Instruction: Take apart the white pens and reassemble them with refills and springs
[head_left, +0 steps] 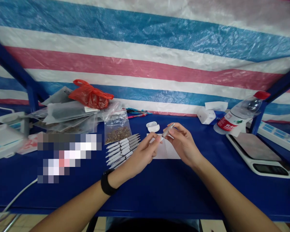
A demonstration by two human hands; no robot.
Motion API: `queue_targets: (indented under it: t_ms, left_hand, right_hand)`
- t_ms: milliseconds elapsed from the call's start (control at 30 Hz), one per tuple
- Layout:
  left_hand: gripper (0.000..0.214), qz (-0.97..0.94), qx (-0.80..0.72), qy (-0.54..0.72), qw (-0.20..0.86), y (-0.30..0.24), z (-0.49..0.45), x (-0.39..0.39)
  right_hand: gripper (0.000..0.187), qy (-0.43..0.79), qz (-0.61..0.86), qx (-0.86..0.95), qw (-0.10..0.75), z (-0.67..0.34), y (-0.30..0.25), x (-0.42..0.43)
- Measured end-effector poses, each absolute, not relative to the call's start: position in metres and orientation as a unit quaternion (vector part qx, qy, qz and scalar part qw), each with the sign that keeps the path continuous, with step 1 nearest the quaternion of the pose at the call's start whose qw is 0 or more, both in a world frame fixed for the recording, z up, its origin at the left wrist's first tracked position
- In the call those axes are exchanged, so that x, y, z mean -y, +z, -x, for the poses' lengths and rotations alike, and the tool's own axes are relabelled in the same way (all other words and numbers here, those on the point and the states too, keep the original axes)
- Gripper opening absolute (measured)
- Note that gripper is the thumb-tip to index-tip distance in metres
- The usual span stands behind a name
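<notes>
My left hand (145, 151) and my right hand (182, 143) meet above the blue table, with a slim silver pen-like tube (167, 131) pinched between them. The right fingers grip its upper part, and the left fingertips hold its lower end. Below the hands lies a white paper sheet (168, 151). A row of several white pens (122, 149) lies just left of my left hand. A white earbud case (152, 126) sits beyond the fingers. A black wristband (106, 182) circles my left wrist.
A clear bag of dried brown material (117, 129) stands behind the pens. Plastic packets and a red plastic bag (90, 96) are piled at back left. A water bottle (241, 112), a white box (206, 116) and a digital scale (261, 154) are on the right. A striped tarp (145, 54) hangs behind.
</notes>
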State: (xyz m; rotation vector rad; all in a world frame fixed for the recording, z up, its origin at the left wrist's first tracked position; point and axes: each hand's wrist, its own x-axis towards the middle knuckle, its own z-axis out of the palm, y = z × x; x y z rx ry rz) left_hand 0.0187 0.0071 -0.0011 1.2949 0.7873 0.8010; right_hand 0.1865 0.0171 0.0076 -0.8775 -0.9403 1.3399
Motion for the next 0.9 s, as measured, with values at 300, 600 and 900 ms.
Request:
queue_targets:
  t_ms: [300, 600, 900]
  left_hand:
    - [0.040, -0.604, -0.340, 0.370, 0.619, -0.0050, -0.0192, -0.0106]
    - [0.032, -0.605, -0.337, 0.357, 0.627, 0.0019, -0.0169, -0.0089]
    - [0.026, -0.581, -0.360, 0.356, 0.637, -0.0008, -0.0171, -0.0079]
  right_hand:
    - [0.020, 0.575, 0.373, 0.423, 0.593, -0.1842, 0.0046, -0.0138]
    - [0.025, 0.544, 0.397, 0.442, 0.592, -0.1842, 0.0057, -0.0140]
    - [0.033, 0.552, 0.386, 0.439, 0.595, -0.1867, 0.0071, -0.0148]
